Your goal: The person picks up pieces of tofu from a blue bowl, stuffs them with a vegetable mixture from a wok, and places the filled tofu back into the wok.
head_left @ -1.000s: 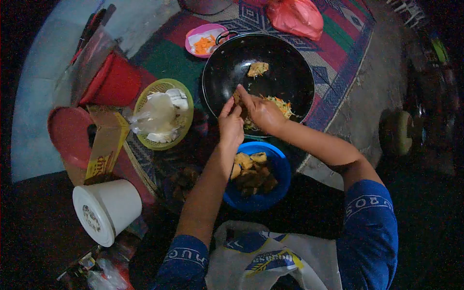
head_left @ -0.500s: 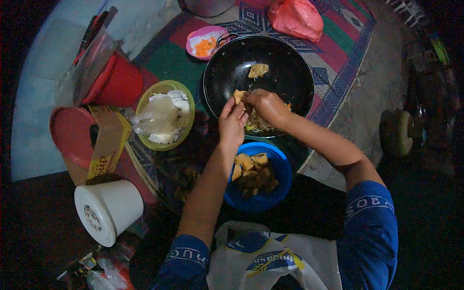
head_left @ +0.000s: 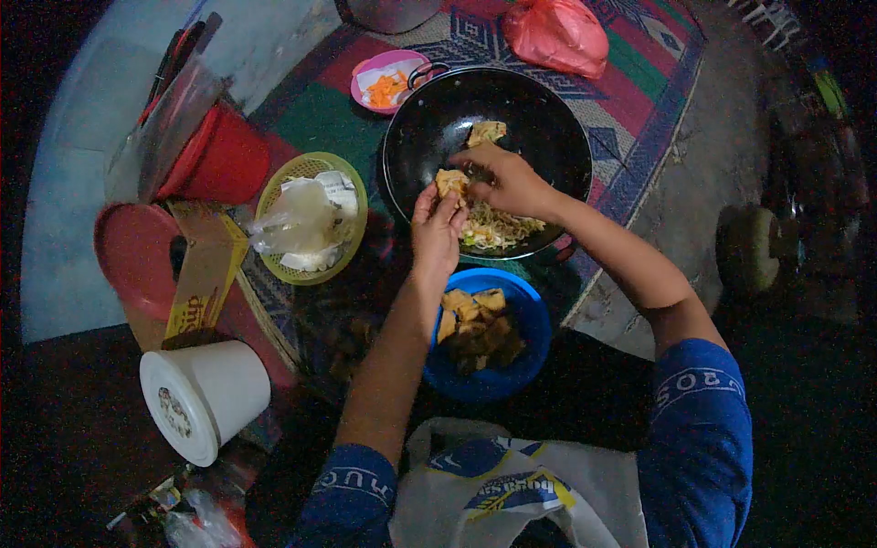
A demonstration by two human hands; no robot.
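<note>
My left hand [head_left: 438, 228] grips a golden fried tofu piece [head_left: 451, 183] over the left part of the black wok [head_left: 411, 155]. Just right of that piece is my right hand [head_left: 510, 183], its fingers bent close to it; whether they hold anything is too small to tell. Shredded vegetables and sprouts [head_left: 498, 228] lie in the wok's near side, below my hands. Another tofu piece [head_left: 486, 132] rests in the wok beyond my right hand. Nearer to me, a blue bowl [head_left: 541, 333] holds several pieces of fried tofu [head_left: 484, 342].
A pink bowl [head_left: 361, 78] with orange shreds stands beyond the wok's left handle, a red plastic bag [head_left: 559, 38] at the far right. Leftward are a yellow-green basket [head_left: 358, 224], a red bucket [head_left: 219, 155], a cardboard box [head_left: 203, 265] and a white lidded tub [head_left: 224, 388].
My right hand has moved off the vegetables and up beside the tofu piece, uncovering more of the shreds. The held piece now shows its golden side; my left hand has barely moved.
</note>
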